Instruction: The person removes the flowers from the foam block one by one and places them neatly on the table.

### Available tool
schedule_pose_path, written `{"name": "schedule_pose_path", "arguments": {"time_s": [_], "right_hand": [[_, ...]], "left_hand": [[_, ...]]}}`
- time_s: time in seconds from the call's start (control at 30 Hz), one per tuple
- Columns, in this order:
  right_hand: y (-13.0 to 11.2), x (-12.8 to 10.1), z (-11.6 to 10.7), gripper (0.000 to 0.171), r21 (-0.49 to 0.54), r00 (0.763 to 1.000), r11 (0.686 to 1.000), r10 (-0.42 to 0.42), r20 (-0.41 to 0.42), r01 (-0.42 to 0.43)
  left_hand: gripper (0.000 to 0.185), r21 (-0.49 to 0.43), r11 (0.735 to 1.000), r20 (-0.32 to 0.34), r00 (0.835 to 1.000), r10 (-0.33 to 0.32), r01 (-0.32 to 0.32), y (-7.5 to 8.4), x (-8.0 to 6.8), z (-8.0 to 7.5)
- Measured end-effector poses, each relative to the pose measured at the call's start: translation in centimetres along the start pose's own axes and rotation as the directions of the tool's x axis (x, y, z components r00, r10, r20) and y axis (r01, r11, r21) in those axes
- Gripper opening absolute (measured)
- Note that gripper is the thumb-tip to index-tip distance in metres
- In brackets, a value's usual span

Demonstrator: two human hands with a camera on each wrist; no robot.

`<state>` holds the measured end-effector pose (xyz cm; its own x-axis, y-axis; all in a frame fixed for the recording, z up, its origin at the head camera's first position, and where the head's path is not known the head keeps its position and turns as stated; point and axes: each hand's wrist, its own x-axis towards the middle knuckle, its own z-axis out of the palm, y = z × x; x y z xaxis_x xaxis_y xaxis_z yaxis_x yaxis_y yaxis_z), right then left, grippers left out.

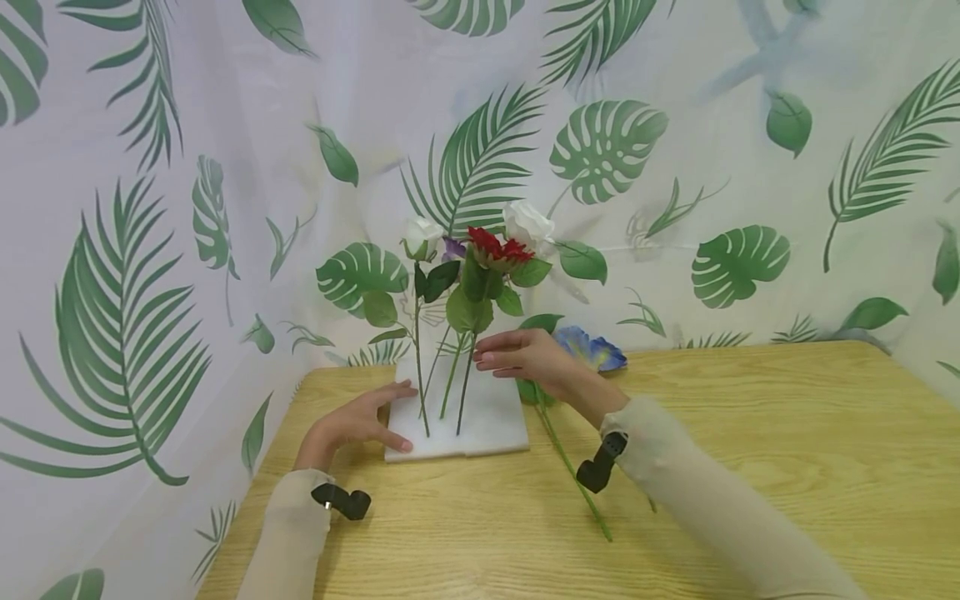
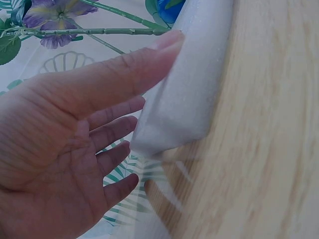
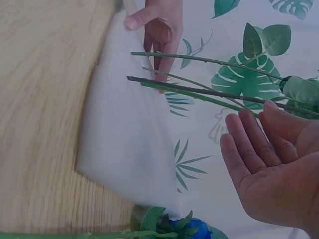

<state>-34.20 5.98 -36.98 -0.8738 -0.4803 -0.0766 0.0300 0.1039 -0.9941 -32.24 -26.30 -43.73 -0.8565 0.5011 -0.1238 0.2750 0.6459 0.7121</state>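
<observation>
A white foam block point(image 1: 491, 421) lies on the table, with several artificial flowers standing upright in it. Among them are a white rose point(image 1: 422, 239) at the left, a red flower point(image 1: 498, 248), a larger white flower point(image 1: 529, 223) and a purple flower point(image 1: 453, 247) partly hidden behind. My left hand point(image 1: 363, 418) rests at the block's left edge, fingers spread and thumb on its front edge. My right hand point(image 1: 536, 362) is beside the stems with its fingers extended; in the right wrist view its thumb tip overlaps a dark stem point(image 3: 199, 89).
A blue flower point(image 1: 591, 348) lies on the wooden table point(image 1: 750, 442) to the right of the block, its long green stem point(image 1: 573, 475) pointing towards me under the right forearm. A white curtain point(image 1: 675, 50) with green leaf prints hangs behind the table and along its left side.
</observation>
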Motion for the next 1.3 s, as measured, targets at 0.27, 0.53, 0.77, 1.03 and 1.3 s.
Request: {"name": "schedule_pose_path", "arguments": {"time_s": [0.27,0.53,0.77,1.03,1.3], "right_hand": [[0.1,0.0,0.6,0.034,-0.008,1.0,1.0,-0.006,-0.006,0.006],[0.2,0.1,1.0,0.033,-0.029,1.0,0.999,-0.015,-0.015,0.014],[0.1,0.4,1.6,0.03,-0.038,0.999,0.999,0.002,-0.04,-0.003],[0.1,0.5,2.2,0.025,-0.051,0.998,0.999,-0.022,-0.064,0.019],[0.4,0.5,2.5,0.022,-0.016,0.997,0.999,-0.037,-0.072,0.036]], "left_hand": [[0.094,-0.009,1.0,0.001,1.0,-0.004,0.004,0.0,0.0,0.0],[0.093,-0.001,1.0,-0.001,1.0,-0.005,0.005,-0.3,0.2,0.2],[0.094,0.007,1.0,-0.002,1.0,-0.017,0.017,-0.1,0.1,0.1],[0.093,0.023,1.0,-0.009,1.0,-0.021,0.021,0.1,0.1,-0.1],[0.093,0.018,1.0,-0.003,1.0,-0.017,0.017,0.2,0.2,0.0]]}}
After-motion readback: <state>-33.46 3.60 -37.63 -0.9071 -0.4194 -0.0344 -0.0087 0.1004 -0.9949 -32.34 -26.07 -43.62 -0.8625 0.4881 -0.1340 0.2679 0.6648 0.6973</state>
